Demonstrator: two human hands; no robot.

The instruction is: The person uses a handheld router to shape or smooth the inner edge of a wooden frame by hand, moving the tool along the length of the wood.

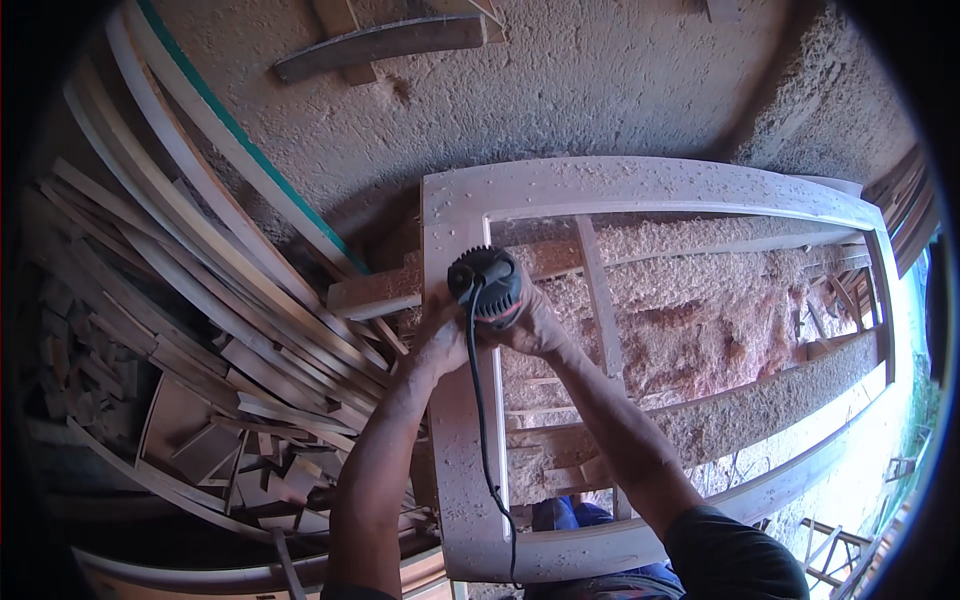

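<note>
A dark, round-bodied power tool [487, 285], most likely a router or trimmer, sits on the near-left stile of a pale wooden frame [650, 185], close to the upper inside corner of its opening. The left hand [440, 335] wraps the tool's left flank and the right hand [535, 325] wraps its right flank, both closed tight on the body, with the forearms running up from the lower edge. A black power cord [480, 400] leaves the top of the tool and trails down along the stile between the arms toward the person. The frame lies flat over a rough support, a wooden beam [375, 292] sticking out from under its left side, and a thick bed of wood shavings [700, 320] shows through the opening. To do this pass well, the person would want the tool's base kept flat on the stile, both hands pressing evenly so it does not tip at the inner edge, and a slow, steady feed into the corner. The cord seems the main nuisance: it lies along the very member being worked, so it is best kept draped behind the tool. Left of the frame lies a heap of long curved wooden strips and offcuts [200, 300], well apart from the cut, and a curved plank [380, 45] rests on the sawdust-covered floor [600, 90] beyond.
</note>
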